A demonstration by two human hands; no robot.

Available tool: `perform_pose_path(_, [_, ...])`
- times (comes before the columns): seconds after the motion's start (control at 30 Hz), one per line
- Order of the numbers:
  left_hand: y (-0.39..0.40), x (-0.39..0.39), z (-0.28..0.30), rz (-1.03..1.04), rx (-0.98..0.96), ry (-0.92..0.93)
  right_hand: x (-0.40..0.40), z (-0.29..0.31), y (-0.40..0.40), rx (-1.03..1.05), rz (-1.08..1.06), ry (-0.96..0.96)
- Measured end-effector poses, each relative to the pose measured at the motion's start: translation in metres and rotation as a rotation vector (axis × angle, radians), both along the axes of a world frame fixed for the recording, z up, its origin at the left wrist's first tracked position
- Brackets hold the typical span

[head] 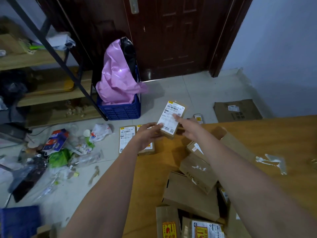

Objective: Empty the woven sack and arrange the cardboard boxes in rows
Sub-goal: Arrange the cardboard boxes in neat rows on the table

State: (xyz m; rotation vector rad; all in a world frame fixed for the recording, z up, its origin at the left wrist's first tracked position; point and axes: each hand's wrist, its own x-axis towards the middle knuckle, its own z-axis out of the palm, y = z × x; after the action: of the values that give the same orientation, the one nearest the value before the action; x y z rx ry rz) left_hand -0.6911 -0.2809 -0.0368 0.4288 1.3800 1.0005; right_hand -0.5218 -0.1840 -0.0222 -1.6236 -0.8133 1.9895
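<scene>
My left hand (148, 134) and my right hand (189, 128) hold a small cardboard box (172, 118) between them above the floor, its white shipping label facing me. The left grips its near corner; the right index finger lies across the label. Two labelled boxes (126, 138) lie side by side on the tiles just under my left hand. A heap of several cardboard boxes (193, 189) sits on the tan sheet (274, 143) at lower right. The woven sack itself I cannot pick out for sure.
A blue crate (120, 109) with pink plastic stands by the dark door (171, 35). Litter (60, 152) covers the floor at left. A shelf rack (51, 74) stands at the left. A flattened carton (237, 110) lies by the wall.
</scene>
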Motion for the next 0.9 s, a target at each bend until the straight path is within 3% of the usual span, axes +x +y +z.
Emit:
perform_pose_path(0.1, [0.001, -0.005, -0.008, -0.031, -0.044, 0.088, -0.012, -0.010, -0.012, -0.006, 0.057, -0.067])
perform_pose_path(0.2, [0.001, -0.012, -0.013, -0.224, -0.050, 0.582, -0.020, -0.027, -0.012, 0.058, 0.095, -0.205])
perform_pose_path(0.27, [0.000, -0.020, -0.017, -0.209, -0.026, 0.898, -0.025, -0.037, -0.010, 0.078, 0.187, -0.319])
perform_pose_path(0.43, [-0.008, -0.050, -0.042, -0.086, -0.076, 1.183, -0.037, -0.063, -0.009, 0.034, 0.321, -0.417])
perform_pose_path(0.63, [-0.025, -0.075, -0.074, -0.072, -0.378, 1.036, -0.050, -0.082, -0.017, 0.067, 0.322, -0.521])
perform_pose_path(0.77, [-0.031, -0.086, -0.092, -0.057, -0.412, 0.904, -0.054, -0.092, -0.022, 0.112, 0.341, -0.604])
perform_pose_path(0.9, [-0.029, -0.089, -0.097, -0.059, -0.374, 0.889, -0.056, -0.094, -0.020, 0.109, 0.384, -0.662])
